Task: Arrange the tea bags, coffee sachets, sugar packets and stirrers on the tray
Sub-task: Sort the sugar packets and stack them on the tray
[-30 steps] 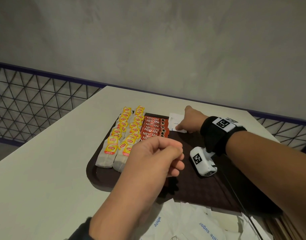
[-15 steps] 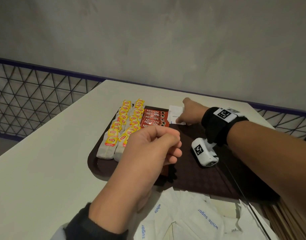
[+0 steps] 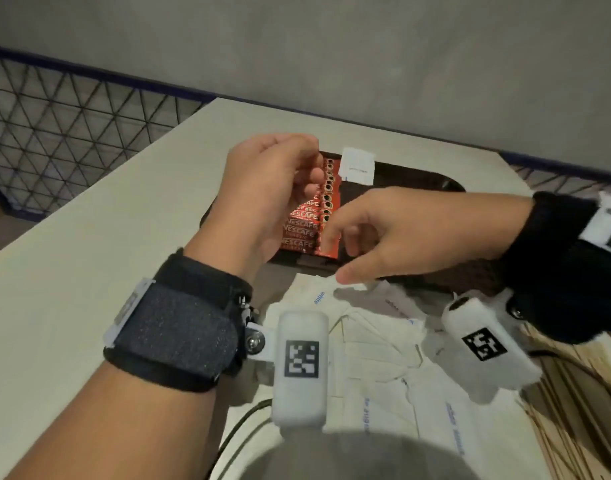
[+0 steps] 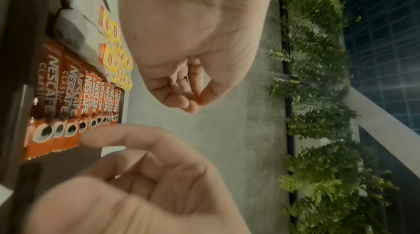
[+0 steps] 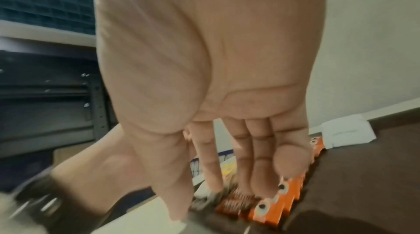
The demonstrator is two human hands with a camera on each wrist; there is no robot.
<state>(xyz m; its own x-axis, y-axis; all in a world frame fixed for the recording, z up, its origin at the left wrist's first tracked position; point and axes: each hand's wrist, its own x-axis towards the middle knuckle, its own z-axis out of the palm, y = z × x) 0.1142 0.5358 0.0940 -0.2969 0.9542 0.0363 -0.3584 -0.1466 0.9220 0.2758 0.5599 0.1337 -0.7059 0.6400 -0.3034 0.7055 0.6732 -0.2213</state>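
Note:
A dark brown tray [image 3: 418, 178] holds a row of red coffee sachets [image 3: 314, 220] and one white sugar packet [image 3: 357, 164] at its far edge. Yellow-tagged tea bags [image 4: 113, 54] lie beside the sachets; in the head view my left hand hides them. My left hand [image 3: 307, 168] hovers over the tray's left part with fingers curled, and I see nothing in it. My right hand [image 3: 335, 261] reaches over the tray's near edge with fingers straight above the nearest sachets [image 5: 272, 202]. Its thumb tip is at the edge of a loose sugar packet [image 3: 318, 289].
A heap of white sugar packets [image 3: 383, 358] lies on the pale table [image 3: 89, 254] in front of the tray. Wooden stirrers [image 3: 581, 403] lie at the right of the heap. A wire fence [image 3: 55, 133] and a grey wall stand behind the table.
My right hand let go of the sugar packet at the tray's far edge and drew back to the near edge. My left hand stayed curled and moved farther over the tray.

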